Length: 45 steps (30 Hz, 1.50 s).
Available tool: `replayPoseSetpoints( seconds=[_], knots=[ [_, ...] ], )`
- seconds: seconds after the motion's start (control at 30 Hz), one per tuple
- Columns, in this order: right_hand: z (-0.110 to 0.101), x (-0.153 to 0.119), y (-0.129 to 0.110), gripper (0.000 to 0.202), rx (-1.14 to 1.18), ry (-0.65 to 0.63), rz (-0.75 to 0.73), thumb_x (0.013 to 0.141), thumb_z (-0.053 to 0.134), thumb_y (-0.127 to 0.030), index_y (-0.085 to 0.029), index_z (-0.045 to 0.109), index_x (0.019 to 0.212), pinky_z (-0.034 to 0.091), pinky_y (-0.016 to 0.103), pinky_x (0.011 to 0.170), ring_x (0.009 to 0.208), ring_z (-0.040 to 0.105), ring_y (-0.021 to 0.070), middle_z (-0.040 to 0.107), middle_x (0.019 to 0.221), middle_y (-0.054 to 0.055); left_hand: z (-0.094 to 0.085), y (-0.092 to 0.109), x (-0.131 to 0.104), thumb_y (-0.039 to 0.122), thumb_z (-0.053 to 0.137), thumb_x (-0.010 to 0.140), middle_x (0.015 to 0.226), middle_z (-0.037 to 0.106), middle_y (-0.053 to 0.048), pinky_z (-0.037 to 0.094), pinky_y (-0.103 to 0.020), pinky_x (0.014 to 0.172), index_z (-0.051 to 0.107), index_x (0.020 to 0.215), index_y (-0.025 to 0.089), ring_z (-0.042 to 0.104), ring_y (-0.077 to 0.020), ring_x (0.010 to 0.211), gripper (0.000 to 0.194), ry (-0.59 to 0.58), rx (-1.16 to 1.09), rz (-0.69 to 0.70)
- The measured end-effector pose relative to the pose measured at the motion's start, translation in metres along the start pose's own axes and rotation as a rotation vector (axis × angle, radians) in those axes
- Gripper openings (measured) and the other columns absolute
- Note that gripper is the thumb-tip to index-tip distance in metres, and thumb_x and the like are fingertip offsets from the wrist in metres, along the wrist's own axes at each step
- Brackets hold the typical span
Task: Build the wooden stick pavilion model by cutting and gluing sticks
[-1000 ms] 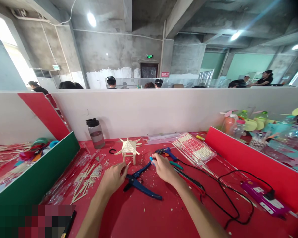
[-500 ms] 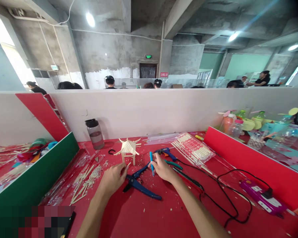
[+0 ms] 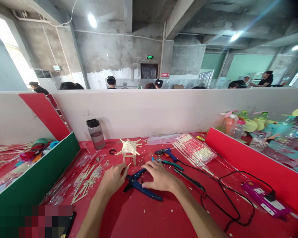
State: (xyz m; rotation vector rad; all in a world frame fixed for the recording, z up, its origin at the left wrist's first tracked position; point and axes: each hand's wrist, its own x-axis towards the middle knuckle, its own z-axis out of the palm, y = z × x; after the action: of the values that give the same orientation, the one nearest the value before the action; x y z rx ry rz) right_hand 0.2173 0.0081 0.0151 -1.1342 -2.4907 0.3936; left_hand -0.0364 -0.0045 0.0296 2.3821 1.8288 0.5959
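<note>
My left hand (image 3: 113, 179) pinches a short wooden stick (image 3: 129, 164), its pale end poking out past the fingertips. Open and with fingers apart, my right hand (image 3: 162, 177) hovers over or touches the blue-handled cutter (image 3: 145, 191); contact is not clear. The tip of a blue pen-like thing (image 3: 153, 159) shows just beyond the right fingers, the remainder hidden. Behind both hands stands a small pavilion model (image 3: 129, 147) of pale sticks, with a pointed roof on legs. Green-handled pliers (image 3: 173, 164) lie beside the right hand.
A glue gun (image 3: 167, 153) and its black cord lie to the right, near a purple power strip (image 3: 265, 200). Bundled sticks (image 3: 195, 148) rest behind. At left are loose sticks (image 3: 83, 188), a water bottle (image 3: 96, 135) and a green divider (image 3: 39, 168).
My right hand has let go of the blue pen-like thing, opened its fingers and come nearer the cutter. The left hand keeps its pinch on the stick, almost unmoved.
</note>
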Motion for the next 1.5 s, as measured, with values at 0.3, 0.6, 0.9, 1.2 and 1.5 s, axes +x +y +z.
replayPoseSetpoints(
  seconds=[0.3, 0.6, 0.9, 1.2, 1.5],
  knots=[
    [0.023, 0.000, -0.012, 0.082, -0.050, -0.061, -0.075, 0.082, 0.069, -0.054, -0.019, 0.039, 0.150, 0.018, 0.056, 0.119, 0.139, 0.038, 0.0364, 0.049, 0.146, 0.018, 0.001, -0.007, 0.000, 0.032, 0.042, 0.098, 0.088, 0.076, -0.007, 0.038, -0.025, 0.062, 0.066, 0.090, 0.021, 0.071, -0.0212, 0.079, 0.028, 0.062, 0.001, -0.014],
    [-0.002, 0.001, -0.019, 0.059, -0.058, 0.056, -0.051, 0.097, 0.054, -0.044, -0.017, 0.042, 0.147, 0.040, 0.048, 0.105, 0.118, 0.052, 0.0323, 0.055, 0.127, 0.016, -0.011, -0.006, -0.001, 0.036, 0.041, 0.098, 0.069, 0.068, -0.003, 0.030, -0.025, 0.057, 0.059, 0.079, 0.021, 0.064, -0.0166, 0.062, 0.031, 0.199, 0.009, -0.097],
    [-0.009, 0.000, -0.028, 0.044, 0.353, 0.070, -0.024, 0.104, 0.039, -0.042, -0.024, 0.049, 0.142, 0.044, 0.038, 0.101, 0.112, 0.059, 0.0247, 0.058, 0.124, 0.011, -0.019, 0.006, -0.008, 0.043, 0.043, 0.098, 0.062, 0.057, 0.002, 0.034, -0.022, 0.058, 0.059, 0.080, 0.019, 0.049, -0.0107, 0.054, 0.034, 0.479, -0.238, -0.081],
    [0.010, 0.007, -0.039, 0.046, 0.653, 0.132, 0.078, 0.103, 0.039, -0.050, -0.024, 0.056, 0.136, 0.042, 0.039, 0.105, 0.116, 0.058, 0.0242, 0.062, 0.123, 0.009, -0.013, 0.011, -0.008, 0.043, 0.041, 0.099, 0.066, 0.059, 0.000, 0.035, -0.023, 0.061, 0.057, 0.077, 0.020, 0.052, -0.0117, 0.058, 0.036, 0.410, -0.187, 0.005],
    [0.012, 0.008, -0.046, 0.047, 0.738, 0.177, 0.087, 0.104, 0.034, -0.050, -0.023, 0.059, 0.132, 0.050, 0.037, 0.089, 0.090, 0.061, 0.0211, 0.063, 0.104, 0.006, -0.007, 0.012, -0.004, 0.043, 0.042, 0.098, 0.060, 0.054, 0.003, 0.032, -0.022, 0.057, 0.053, 0.071, 0.020, 0.048, -0.0106, 0.055, 0.037, 0.361, -0.260, -0.008]
  ],
)
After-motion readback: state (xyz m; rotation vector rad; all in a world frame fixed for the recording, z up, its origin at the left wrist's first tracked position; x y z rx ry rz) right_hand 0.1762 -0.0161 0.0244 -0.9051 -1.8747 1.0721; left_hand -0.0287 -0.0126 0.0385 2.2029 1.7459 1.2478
